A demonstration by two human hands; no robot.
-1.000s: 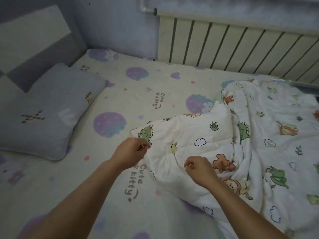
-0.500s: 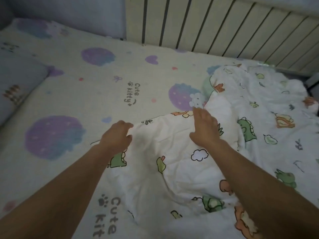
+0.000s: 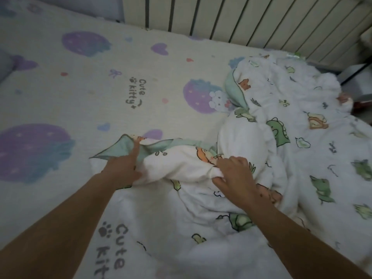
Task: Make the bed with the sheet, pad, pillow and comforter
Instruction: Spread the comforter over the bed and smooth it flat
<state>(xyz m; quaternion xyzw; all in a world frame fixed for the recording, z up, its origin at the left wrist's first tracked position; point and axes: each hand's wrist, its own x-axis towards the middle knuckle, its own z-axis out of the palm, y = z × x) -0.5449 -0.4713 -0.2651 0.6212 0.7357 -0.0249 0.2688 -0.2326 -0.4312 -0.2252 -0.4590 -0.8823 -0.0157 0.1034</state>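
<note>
Your left hand (image 3: pixel 122 168): pinches the turned-over corner of the comforter (image 3: pixel 302 158), with your forefinger straight along its mint-green underside and your thumb on the white face.
Your right hand (image 3: pixel 235 174): fingers curled round a bunched fold of the same cloth, near your left.
The comforter: white with a dinosaur print, crumpled in a heap to your right, lying on the sheet (image 3: pixel 80 87).
The sheet: cream with purple blobs and "Cute kitty" lettering, spread flat.
Beyond: a ribbed radiator (image 3: pixel 241 17) runs along the sheet's far edge.
</note>
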